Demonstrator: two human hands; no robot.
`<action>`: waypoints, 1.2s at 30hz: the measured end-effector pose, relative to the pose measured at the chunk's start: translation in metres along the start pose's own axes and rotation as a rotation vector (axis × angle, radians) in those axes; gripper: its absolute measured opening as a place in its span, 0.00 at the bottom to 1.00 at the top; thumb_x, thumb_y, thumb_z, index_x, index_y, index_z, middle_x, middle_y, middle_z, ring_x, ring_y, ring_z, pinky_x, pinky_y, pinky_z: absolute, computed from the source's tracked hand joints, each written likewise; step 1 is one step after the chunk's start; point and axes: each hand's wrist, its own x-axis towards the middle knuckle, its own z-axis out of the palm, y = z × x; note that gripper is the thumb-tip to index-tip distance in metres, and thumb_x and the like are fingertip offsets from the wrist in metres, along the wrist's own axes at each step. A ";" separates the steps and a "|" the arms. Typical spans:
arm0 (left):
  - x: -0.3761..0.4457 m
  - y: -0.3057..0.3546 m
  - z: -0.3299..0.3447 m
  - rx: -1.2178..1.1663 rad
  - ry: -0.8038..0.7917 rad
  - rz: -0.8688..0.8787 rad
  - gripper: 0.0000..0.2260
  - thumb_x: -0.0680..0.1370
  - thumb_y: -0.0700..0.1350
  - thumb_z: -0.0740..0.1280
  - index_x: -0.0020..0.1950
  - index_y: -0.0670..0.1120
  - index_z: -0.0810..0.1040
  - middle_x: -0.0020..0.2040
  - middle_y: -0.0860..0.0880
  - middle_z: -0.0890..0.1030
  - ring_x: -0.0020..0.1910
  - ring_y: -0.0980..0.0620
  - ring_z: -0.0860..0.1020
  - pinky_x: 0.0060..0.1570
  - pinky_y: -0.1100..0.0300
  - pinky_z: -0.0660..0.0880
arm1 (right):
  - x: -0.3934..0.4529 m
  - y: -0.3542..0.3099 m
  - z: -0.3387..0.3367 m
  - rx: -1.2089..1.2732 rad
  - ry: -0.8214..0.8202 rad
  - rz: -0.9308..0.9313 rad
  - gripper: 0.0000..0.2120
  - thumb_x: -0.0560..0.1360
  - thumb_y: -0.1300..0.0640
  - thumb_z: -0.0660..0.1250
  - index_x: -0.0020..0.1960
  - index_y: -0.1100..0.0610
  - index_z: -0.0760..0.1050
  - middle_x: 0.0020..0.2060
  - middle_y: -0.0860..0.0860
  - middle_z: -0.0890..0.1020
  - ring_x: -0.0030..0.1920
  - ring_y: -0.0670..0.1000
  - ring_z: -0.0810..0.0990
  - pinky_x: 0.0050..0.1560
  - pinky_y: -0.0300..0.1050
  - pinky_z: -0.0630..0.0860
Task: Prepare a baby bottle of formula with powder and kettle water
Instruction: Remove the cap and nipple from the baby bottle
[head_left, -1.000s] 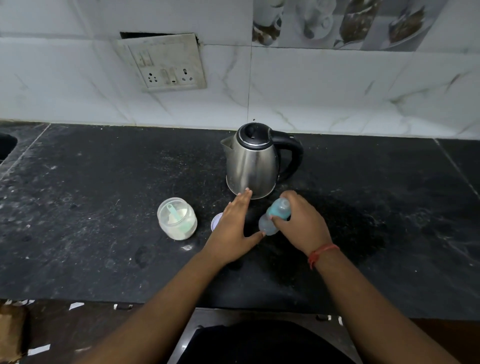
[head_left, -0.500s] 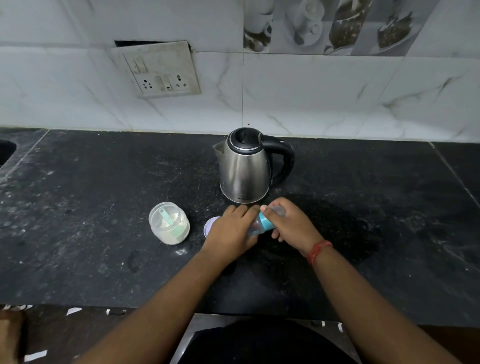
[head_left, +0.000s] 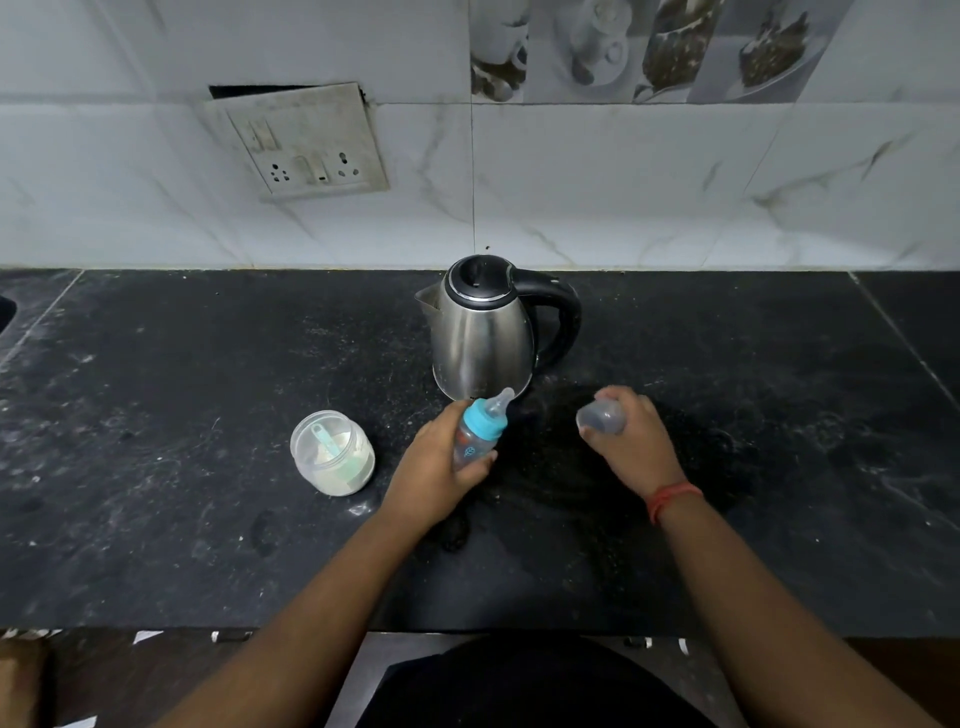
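Observation:
My left hand (head_left: 434, 470) grips a small baby bottle (head_left: 478, 434) with a blue collar and clear teat, tilted toward the kettle. My right hand (head_left: 626, 439) holds the bottle's clear dome cap (head_left: 600, 417), off the bottle and well to its right. A steel kettle (head_left: 483, 338) with black lid and handle stands just behind the bottle, spout to the left. A clear jar of white powder (head_left: 332, 452), open, with a light blue scoop inside, sits left of my left hand.
All of this rests on a black stone counter (head_left: 156, 415) backed by a white tiled wall. A switch and socket plate (head_left: 306, 143) hangs on the wall at the upper left. The counter's front edge runs near the bottom of the view.
Both hands were together on the bottle before. Now the right hand has pulled the clear cap off and moved right, while the left hand holds the bottle with its teat bare.

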 end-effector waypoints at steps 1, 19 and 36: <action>-0.001 0.001 0.000 -0.009 0.005 0.001 0.28 0.75 0.50 0.76 0.73 0.54 0.70 0.58 0.58 0.77 0.57 0.59 0.76 0.55 0.73 0.68 | 0.003 0.013 -0.003 -0.129 -0.004 -0.010 0.22 0.74 0.58 0.73 0.66 0.51 0.74 0.61 0.53 0.72 0.57 0.55 0.76 0.58 0.48 0.74; -0.004 0.013 0.012 -0.026 0.004 -0.019 0.25 0.75 0.48 0.77 0.69 0.50 0.71 0.54 0.58 0.78 0.50 0.61 0.78 0.49 0.73 0.71 | -0.028 -0.010 0.014 -0.011 0.117 -0.248 0.16 0.78 0.51 0.71 0.64 0.54 0.77 0.57 0.49 0.79 0.55 0.45 0.78 0.54 0.38 0.74; 0.000 0.060 0.017 -0.116 -0.153 -0.047 0.22 0.72 0.49 0.72 0.63 0.47 0.71 0.48 0.51 0.84 0.43 0.49 0.85 0.42 0.48 0.82 | -0.045 -0.092 0.048 1.019 -0.195 0.265 0.10 0.72 0.58 0.75 0.50 0.62 0.79 0.40 0.60 0.80 0.40 0.59 0.82 0.38 0.49 0.80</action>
